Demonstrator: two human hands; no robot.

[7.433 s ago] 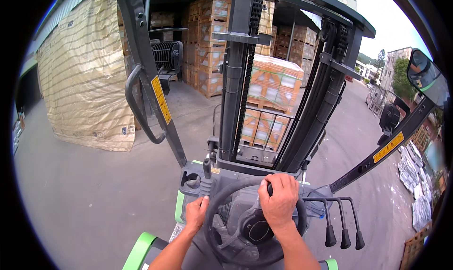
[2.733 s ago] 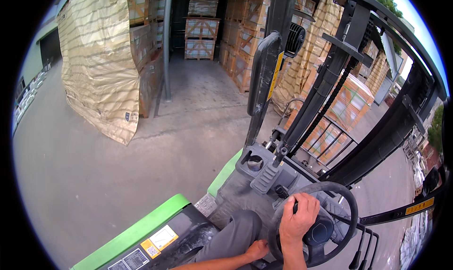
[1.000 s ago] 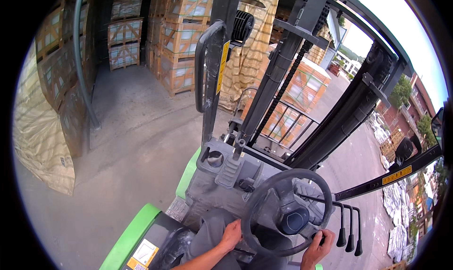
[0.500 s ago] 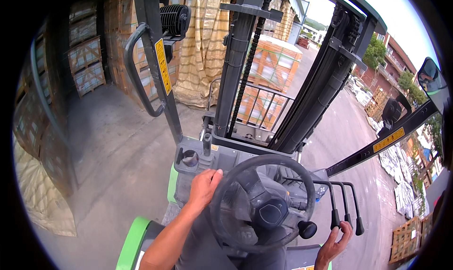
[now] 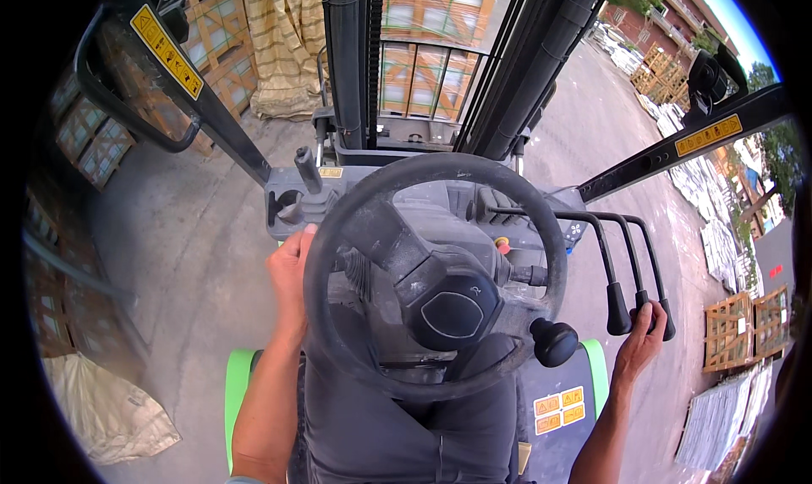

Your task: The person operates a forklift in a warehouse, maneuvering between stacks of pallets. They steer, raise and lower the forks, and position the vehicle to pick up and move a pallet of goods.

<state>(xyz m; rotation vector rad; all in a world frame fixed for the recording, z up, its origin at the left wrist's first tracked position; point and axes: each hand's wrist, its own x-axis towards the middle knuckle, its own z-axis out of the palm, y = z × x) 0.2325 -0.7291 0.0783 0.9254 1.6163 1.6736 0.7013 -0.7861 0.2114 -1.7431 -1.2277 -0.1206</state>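
A dark steering wheel (image 5: 541,201) of a forklift is in front of me, with a round black knob (image 5: 555,343) on its lower right rim. My left hand (image 5: 290,268) is closed at the left side of the rim, its fingers partly hidden behind it. To the right of the wheel stand three bent black levers with long grips. My right hand (image 5: 644,339) pinches the grip of the middle lever (image 5: 640,288) with its fingertips. The left lever (image 5: 618,308) and right lever (image 5: 670,322) are close on either side.
Beyond the dashboard rises the black mast (image 5: 347,61), with wood-crated loads (image 5: 436,15) behind it. Striped tan sheeting (image 5: 288,44) and stacked crates (image 5: 220,36) stand to the left. Wooden pallets (image 5: 729,332) and stacked pale slabs (image 5: 719,416) lie along the right. A short lever (image 5: 307,169) stands left of the wheel.
My view has tilted down and turned, so the wheel sits higher. My right fingertips have shifted from near the left lever grip to the middle one. My left hand stays beside the rim.
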